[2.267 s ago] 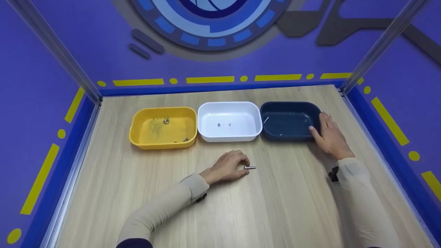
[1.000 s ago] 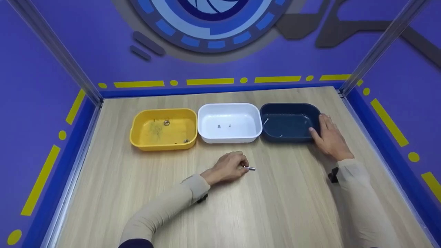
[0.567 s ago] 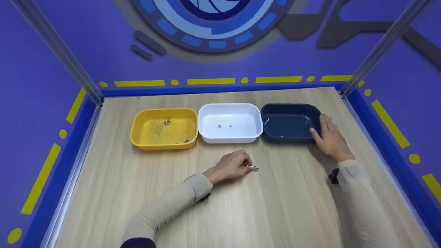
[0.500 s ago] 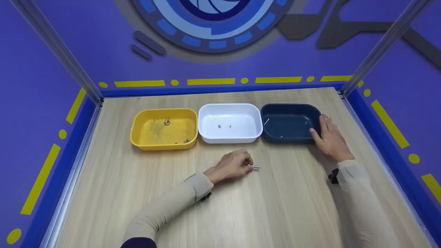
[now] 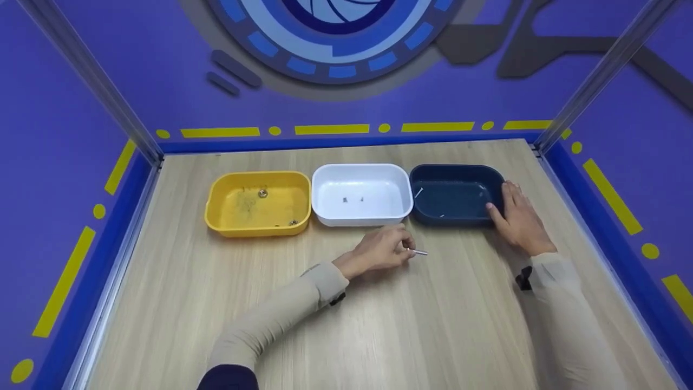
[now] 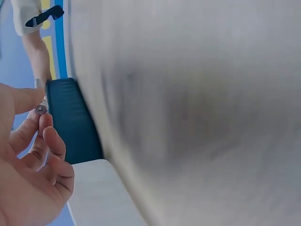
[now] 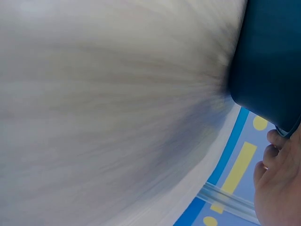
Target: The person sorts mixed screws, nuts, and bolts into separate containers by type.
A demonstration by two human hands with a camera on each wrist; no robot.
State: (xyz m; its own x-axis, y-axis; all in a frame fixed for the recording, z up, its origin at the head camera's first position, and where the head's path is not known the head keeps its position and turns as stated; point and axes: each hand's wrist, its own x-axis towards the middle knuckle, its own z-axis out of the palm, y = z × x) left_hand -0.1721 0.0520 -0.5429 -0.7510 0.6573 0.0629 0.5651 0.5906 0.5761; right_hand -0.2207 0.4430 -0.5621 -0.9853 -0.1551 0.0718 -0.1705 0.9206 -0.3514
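Observation:
My left hand (image 5: 384, 247) is over the table just in front of the white box (image 5: 361, 222). Its thumb and forefinger pinch a short silvery metal rod (image 5: 419, 252) that points to the right. The left wrist view shows that rod's round end (image 6: 41, 109), recessed in the middle; the other fingers are loosely curled. My right hand (image 5: 522, 225) holds the dark blue box (image 5: 455, 221) at its right front corner, thumb over the rim and fingers along the outer side. In the right wrist view, fingertips (image 7: 271, 153) show beside the box's rim.
A yellow box (image 5: 260, 232) stands left of the white one, all three in a row. Inside it lie a few small metal parts (image 5: 263, 193). Two tiny pieces (image 5: 345, 200) lie in the white box, and a thin screw-like piece (image 5: 419, 192) in the dark one. Purple panels enclose the table.
My left hand has moved right and away from me with the metal rod, closer to the boxes. The right hand has stayed at the dark blue box.

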